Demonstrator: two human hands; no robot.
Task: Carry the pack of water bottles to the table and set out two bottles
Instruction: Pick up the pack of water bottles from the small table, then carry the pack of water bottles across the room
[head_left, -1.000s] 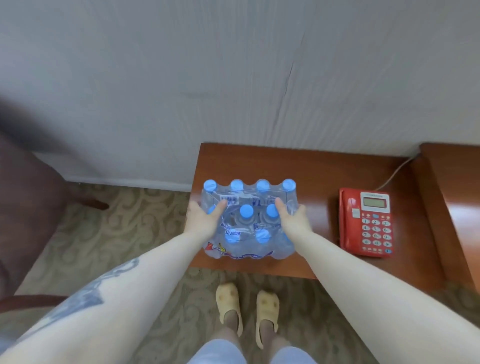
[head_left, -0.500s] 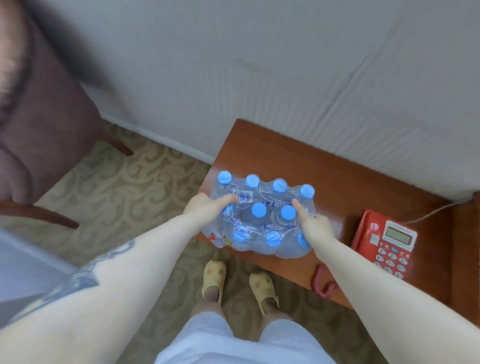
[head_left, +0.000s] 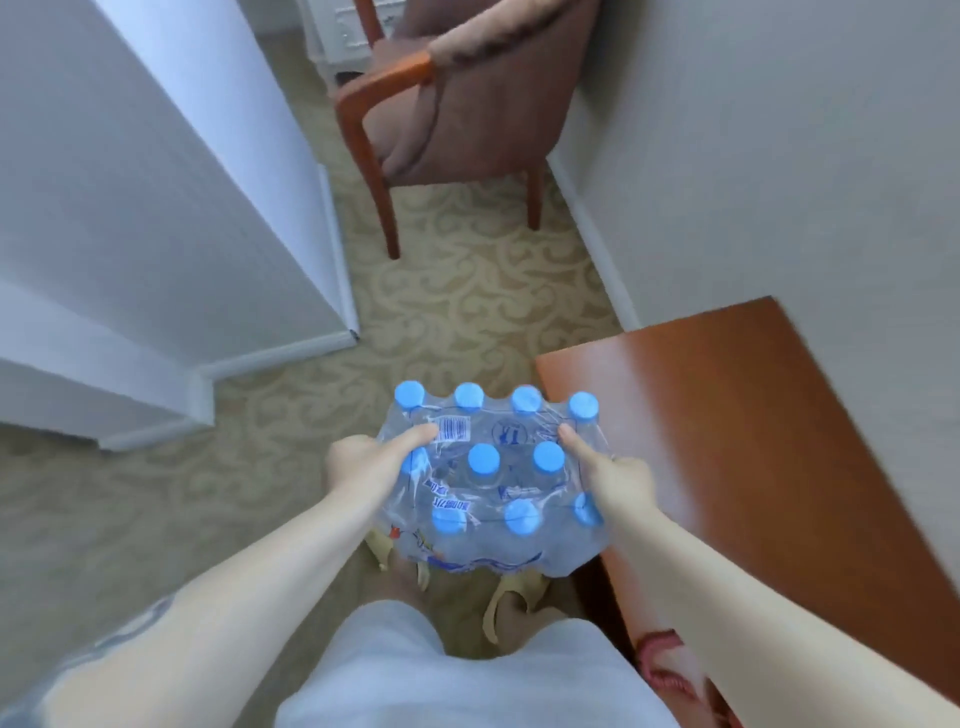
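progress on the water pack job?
Done: the pack of water bottles is lifted, held off the wooden nightstand. In hand: left hand and right hand grip its sides, over carpet. Left: reach the table, set out two bottles; wrap looks unopened.

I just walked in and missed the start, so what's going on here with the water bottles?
A person holds a shrink-wrapped pack of water bottles with both hands: the left hand grips one side, the right hand the other. The pack is lifted off the wooden side table, mostly over the carpet. An armchair stands ahead. No bottle has been taken out yet.
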